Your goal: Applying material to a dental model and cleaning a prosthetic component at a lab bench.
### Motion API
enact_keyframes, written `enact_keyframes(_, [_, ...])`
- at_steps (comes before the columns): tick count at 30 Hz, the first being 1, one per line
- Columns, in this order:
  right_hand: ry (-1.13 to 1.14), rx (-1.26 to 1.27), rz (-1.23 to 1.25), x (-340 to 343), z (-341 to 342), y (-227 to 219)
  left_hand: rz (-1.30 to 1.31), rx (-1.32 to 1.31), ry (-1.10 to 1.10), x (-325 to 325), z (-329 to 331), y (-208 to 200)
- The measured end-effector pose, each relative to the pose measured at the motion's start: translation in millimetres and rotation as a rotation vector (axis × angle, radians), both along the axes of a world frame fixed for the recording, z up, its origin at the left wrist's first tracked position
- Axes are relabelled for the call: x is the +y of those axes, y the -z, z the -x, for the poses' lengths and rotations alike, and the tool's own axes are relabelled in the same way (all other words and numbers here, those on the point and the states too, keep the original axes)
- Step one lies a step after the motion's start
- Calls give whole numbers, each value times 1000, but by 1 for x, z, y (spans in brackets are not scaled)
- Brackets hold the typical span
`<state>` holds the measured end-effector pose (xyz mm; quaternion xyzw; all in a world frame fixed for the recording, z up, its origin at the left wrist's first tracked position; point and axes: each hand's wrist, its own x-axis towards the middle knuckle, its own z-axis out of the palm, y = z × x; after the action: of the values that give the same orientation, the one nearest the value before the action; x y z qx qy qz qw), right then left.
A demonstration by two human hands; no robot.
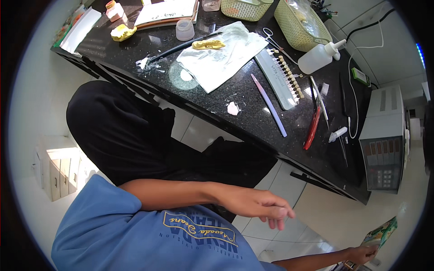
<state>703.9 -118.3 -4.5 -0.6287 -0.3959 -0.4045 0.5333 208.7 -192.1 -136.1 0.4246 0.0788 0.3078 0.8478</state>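
Note:
My left hand [255, 207] hangs in the air in front of my body, off the counter's edge. Its fingers are loosely bent and a little apart, with nothing in them. At the far lower right, my right hand [361, 254] grips a flat green printed packet [382, 231] by its lower end. Whether that is a pouch or a booklet I cannot tell. Nearest to my left hand on the black counter [253, 131] lie a red-handled tool [312, 128] and a slim purple-handled tool [270, 106].
A tooth shade guide [276, 79], scissors [275, 40], a white squeeze bottle [316, 58] and a green basket [300, 27] stand farther back. White tissue [221, 58] bears a yellow moulded piece [208, 44]. A grey microwave-like appliance [383, 140] stands at the right.

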Motion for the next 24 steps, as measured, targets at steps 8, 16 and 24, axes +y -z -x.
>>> enact_keyframes(8, [-825,-610,309,-97,256,-42,325,-337,39,18,-35,-27])
enact_keyframes(16, [-1050,-842,962,-96,355,-31,314,-566,-416,16,12,-45])
enact_keyframes(24, [-1115,-449,969,-87,379,-29,215,-547,-525,22,21,-28])
